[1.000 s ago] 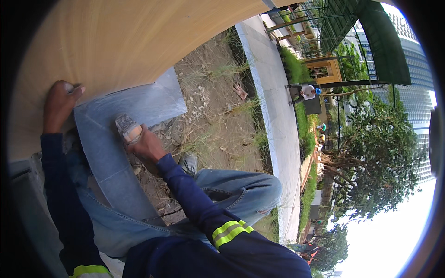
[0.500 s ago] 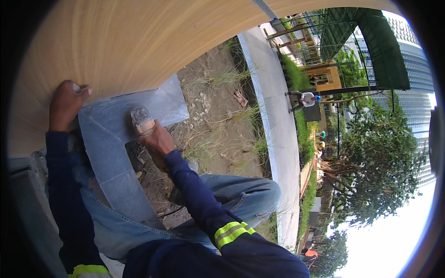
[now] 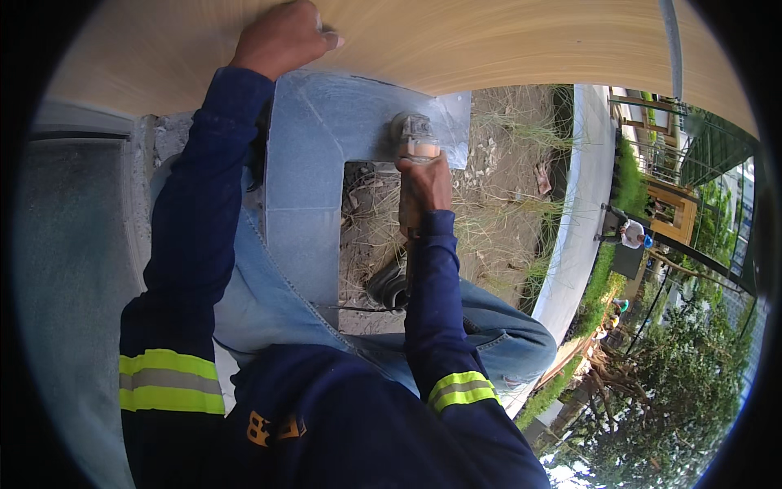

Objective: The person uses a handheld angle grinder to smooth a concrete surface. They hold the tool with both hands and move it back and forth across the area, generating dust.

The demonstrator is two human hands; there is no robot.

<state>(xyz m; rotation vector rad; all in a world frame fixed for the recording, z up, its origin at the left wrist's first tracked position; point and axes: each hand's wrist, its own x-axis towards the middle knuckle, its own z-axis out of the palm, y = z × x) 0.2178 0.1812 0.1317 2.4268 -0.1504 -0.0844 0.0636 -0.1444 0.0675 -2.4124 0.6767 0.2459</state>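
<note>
My right hand is wrapped round an angle grinder with a pale orange and metal head. Its head rests at the upper arm of a grey stone slab border, which forms a corner around a patch of soil. Up at the left, my left hand is closed with its knuckles by the tan wood-grain panel. Its thumb sticks out, and something small and dark shows beside it that I cannot make out. Dust coats the slab near the grinder, and the grinder's disc is hidden underneath.
A black cable runs beside my knee. Dry soil with grass tufts lies right of the slab, then a pale concrete kerb. Farther off a person in a blue helmet sits by the path. A dark panel stands at my left.
The view has swung, so slab, panel and both hands sit farther right and higher in the picture. My right hand still grips the grinder on the slab; my left remains closed by the panel.
</note>
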